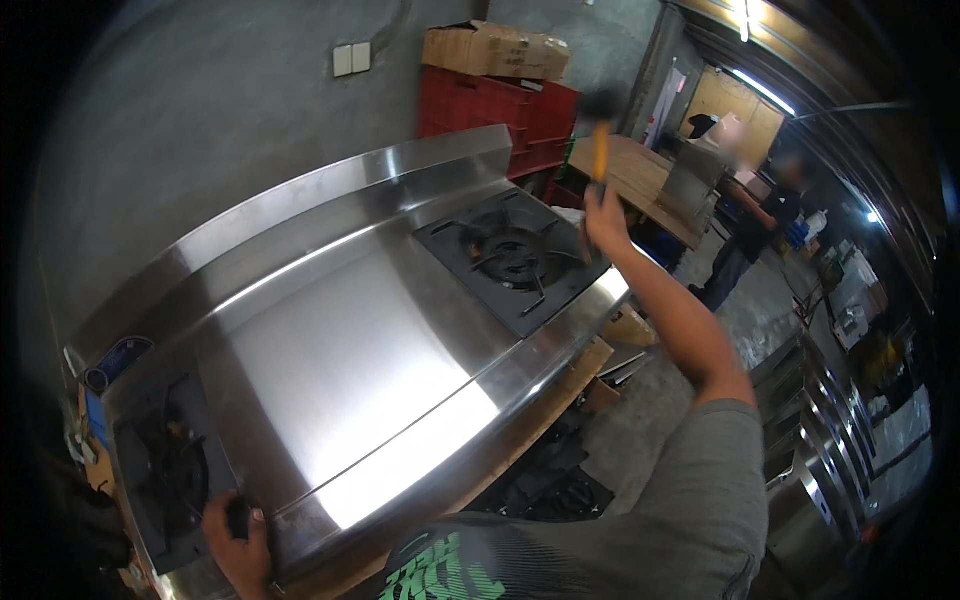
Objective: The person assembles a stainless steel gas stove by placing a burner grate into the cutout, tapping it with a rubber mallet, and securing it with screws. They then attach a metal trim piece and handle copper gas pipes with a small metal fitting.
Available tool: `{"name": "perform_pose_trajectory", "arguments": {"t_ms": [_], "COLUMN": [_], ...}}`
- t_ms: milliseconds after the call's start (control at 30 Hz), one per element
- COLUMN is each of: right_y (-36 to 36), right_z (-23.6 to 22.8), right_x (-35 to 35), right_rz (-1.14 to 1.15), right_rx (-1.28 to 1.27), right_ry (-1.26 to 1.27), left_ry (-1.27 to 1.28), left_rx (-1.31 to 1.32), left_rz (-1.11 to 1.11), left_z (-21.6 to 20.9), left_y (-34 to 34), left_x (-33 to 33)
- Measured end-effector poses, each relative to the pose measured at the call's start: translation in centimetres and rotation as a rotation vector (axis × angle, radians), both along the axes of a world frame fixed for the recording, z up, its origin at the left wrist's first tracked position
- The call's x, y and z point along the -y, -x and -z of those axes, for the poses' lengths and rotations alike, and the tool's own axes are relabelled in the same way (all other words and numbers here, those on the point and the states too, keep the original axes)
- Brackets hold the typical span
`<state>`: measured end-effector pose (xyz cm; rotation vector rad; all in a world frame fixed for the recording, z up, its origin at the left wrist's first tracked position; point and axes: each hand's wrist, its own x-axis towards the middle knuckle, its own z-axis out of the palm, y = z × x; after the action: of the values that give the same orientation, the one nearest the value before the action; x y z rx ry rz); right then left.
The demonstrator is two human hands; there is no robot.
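My right hand (606,216) is raised over the right end of a stainless steel stove top (345,350). It is closed around the yellow and black handle of a mallet (600,155), whose dark head points up and is blurred. Below and left of it sits a black gas burner (515,255) with a pan support on a dark square plate. At the near left, my left hand (238,552) rests by the front corner of a second black burner (170,470). Its thumb and fingers curl around something small and dark that I cannot make out.
Behind the stove, a cardboard box (495,52) lies on red crates (470,115) against a grey wall. A wooden table (630,175) stands beyond the right end, with a person (765,215) past it. Burner parts (555,485) lie below the front edge; metal panels (815,440) stand right.
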<state>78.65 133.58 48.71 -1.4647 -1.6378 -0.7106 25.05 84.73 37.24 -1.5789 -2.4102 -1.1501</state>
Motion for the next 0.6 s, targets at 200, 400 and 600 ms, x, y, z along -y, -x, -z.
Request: {"name": "perform_pose_trajectory", "arguments": {"t_ms": [200, 400, 600], "right_y": [-2.0, 0.9, -2.5], "right_z": [-2.2, -11.7, -16.0], "right_x": [1.2, 8.6, 6.8], "right_rz": [-0.247, -0.462, -0.612], "right_rx": [-0.499, -0.703, -0.684], "right_ry": [1.242, 0.549, 0.138], "left_ry": [0.062, 0.044, 0.106], "left_rx": [0.014, 0.098, 0.094], "left_rz": [-0.021, -0.026, -0.056], "left_z": [0.7, 0.5, 0.2], "left_y": [0.9, 1.6, 1.5], "left_x": [0.2, -0.2, -0.4]}}
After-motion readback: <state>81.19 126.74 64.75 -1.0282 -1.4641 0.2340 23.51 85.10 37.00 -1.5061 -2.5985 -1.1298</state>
